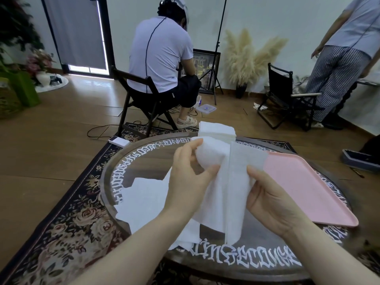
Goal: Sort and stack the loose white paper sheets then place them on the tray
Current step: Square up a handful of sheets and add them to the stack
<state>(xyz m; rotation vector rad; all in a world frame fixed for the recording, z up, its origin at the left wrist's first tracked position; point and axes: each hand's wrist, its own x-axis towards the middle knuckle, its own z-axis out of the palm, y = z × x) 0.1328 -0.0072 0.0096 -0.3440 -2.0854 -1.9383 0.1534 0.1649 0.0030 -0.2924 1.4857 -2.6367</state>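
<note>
A round dark wooden table (pixel 144 159) ringed with white gothic lettering stands on a floral rug (pixel 67 212) over a wood-plank floor. At 12 o'clock, a person in a white T-shirt (pixel 160 54) sits on a black folding chair (pixel 139 103), back to the camera; at 2 o'clock a second person in checked trousers (pixel 337 79) stands beside another folding chair (pixel 283 97), head cut off by the frame. Pampas grass in a dark vase (pixel 244 56) stands against the pale wall.

Above the table's centre, the left hand (pixel 189 179) pinches a white paper sheet (pixel 218 194) between thumb and fingers, its upper part curled over. The right hand (pixel 271 198) grips a second sheet (pixel 240 182) that hangs as a long strip, thumb pressed on its face. Whether the two sheets are joined lower down cannot be told.

At 8 o'clock on the table, loose white sheets (pixel 144 200) lie overlapping, partly hidden by the left forearm. A neat stack of white sheets (pixel 218 130) sits at the 12 o'clock rim. The pink tray (pixel 304 186) lies at 3 o'clock, its near-left corner covered by the held strip; nothing shows in its visible part.
</note>
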